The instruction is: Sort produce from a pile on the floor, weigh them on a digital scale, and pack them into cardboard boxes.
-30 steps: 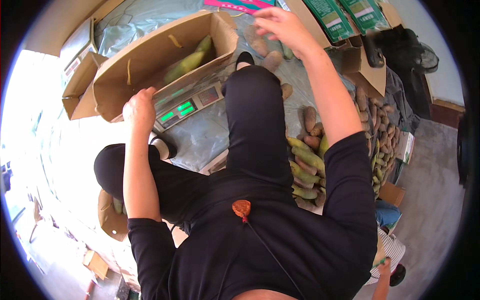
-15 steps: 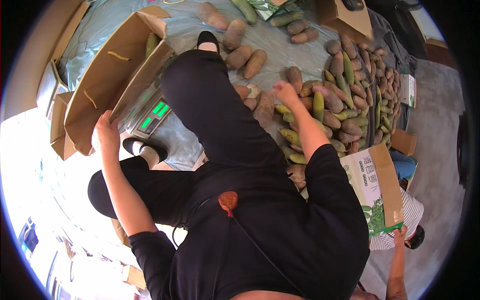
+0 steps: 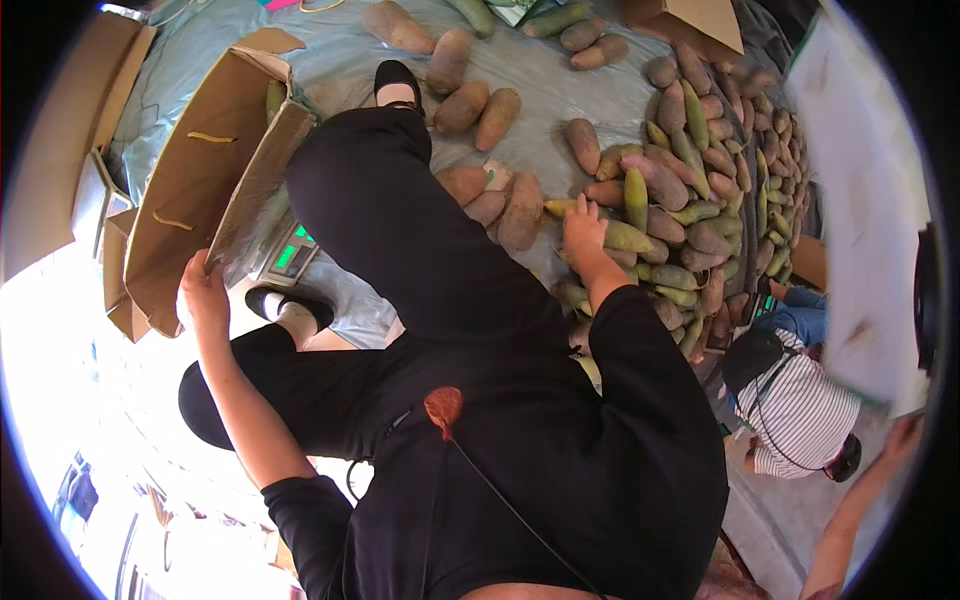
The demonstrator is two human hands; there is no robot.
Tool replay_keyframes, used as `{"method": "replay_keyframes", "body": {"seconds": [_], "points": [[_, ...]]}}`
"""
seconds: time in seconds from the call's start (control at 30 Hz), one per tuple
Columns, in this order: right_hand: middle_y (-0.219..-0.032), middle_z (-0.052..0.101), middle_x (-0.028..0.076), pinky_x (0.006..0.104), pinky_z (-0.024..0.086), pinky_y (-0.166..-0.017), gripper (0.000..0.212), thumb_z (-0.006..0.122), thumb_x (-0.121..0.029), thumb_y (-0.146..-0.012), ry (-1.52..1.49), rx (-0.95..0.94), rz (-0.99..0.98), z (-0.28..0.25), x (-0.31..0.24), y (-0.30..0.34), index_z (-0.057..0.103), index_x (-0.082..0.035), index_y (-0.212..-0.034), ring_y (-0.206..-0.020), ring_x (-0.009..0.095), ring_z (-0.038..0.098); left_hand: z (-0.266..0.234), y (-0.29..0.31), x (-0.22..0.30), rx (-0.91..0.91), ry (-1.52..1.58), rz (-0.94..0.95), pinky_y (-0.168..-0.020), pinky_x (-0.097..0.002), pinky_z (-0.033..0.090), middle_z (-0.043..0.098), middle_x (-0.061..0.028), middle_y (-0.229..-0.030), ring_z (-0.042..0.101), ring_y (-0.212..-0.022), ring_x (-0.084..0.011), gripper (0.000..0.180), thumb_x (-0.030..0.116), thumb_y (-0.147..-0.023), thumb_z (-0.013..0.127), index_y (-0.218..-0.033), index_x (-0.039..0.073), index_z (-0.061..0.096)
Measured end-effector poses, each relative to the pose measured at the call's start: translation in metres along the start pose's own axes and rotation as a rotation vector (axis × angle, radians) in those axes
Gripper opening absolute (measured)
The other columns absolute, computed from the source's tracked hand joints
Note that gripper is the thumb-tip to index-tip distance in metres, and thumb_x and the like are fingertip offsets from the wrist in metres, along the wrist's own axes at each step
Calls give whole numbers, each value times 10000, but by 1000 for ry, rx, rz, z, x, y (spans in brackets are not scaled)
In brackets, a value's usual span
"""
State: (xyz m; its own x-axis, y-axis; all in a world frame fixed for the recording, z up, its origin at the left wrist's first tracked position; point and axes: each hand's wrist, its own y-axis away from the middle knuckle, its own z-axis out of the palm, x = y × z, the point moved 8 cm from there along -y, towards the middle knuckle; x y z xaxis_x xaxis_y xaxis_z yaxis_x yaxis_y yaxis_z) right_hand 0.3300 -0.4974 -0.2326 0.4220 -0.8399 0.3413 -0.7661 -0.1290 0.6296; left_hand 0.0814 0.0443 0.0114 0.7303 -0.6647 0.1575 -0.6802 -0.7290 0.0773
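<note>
At the left, my left hand pinches the near edge of an open cardboard box with yellow cord handles. Part of a green radish shows inside it. The box rests by a scale with a lit green display. My right hand lies on the near-left side of a pile of radishes, its fingers stretched out and slightly apart. Beside its palm is a green radish, and a yellowish radish pokes out by its fingers. What lies beneath the hand is hidden.
Loose reddish-brown radishes lie on plastic sheeting beyond my legs. At the right, another person in a striped shirt bends near the pile. A blurred pale panel and another person's arm are at the far right.
My right hand has come down onto the radishes and its fingers have spread. My left hand stays at the box edge. The printed box at the right is no longer there; a blurred pale panel appears farther right.
</note>
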Motion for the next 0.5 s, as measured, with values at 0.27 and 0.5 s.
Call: {"method": "replay_keyframes", "body": {"seconds": [0.27,0.5], "points": [[-1061,542,35,453,392,-851,210,498,-147,-846,106,204,-78,2,13,9,578,-178,-1038,-1076,221,485,4,0,-8,-21,-28,-12,-776,-392,471,633,-122,-980,600,-916,-319,258,91,-766,614,-1024,81,612],[-1070,531,23,457,398,-846,218,560,-166,-816,107,192,-87,5,17,6,574,-180,-1033,-1064,231,504,-5,0,11,-76,-50,-52,-814,-403,461,629,-82,-962,587,-959,-282,234,61,-765,583,-990,109,623]]}}
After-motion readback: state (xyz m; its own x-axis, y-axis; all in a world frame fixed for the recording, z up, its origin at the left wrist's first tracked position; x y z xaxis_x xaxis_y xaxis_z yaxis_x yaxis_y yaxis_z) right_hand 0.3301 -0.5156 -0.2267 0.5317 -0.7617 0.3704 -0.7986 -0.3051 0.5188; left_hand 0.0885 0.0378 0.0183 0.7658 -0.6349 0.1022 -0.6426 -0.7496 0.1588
